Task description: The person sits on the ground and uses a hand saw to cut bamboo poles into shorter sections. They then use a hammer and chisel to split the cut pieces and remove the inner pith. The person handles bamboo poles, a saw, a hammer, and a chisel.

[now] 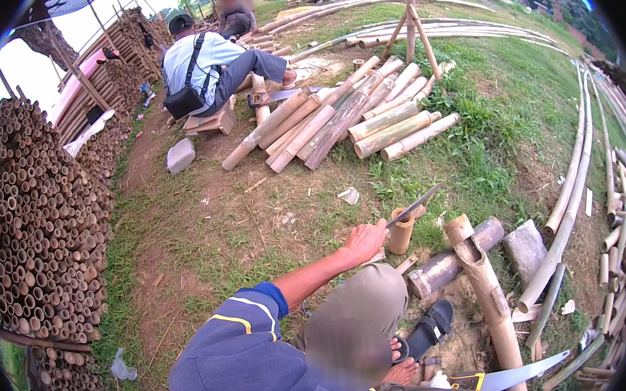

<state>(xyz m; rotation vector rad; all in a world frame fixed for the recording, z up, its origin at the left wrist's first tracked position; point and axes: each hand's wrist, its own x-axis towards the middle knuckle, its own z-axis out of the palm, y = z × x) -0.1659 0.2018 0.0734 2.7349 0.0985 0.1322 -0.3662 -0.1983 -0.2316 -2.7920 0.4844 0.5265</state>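
Observation:
My left hand [365, 242] is closed round the handle of a long-bladed knife [421, 202]. The blade slants up and away to the right, passing over the rim of a short upright bamboo tube [400, 239]; I cannot tell whether they touch. A hand saw [523, 375] with a yellow and black handle lies at the lower right, its blade across a notched bamboo post [487, 297]. That post leans over a thick bamboo log [443, 273]. My right hand does not show; only a bit of skin appears at the lower edge.
A black sandal [433, 326] and a bare foot [400, 373] are near the log. Cut bamboo lengths [333, 127] lie ahead, beside a seated person [202, 65] with a black bag. Stacked bamboo [38, 225] stands left. Long poles [570, 194] and a grey block [524, 245] are right.

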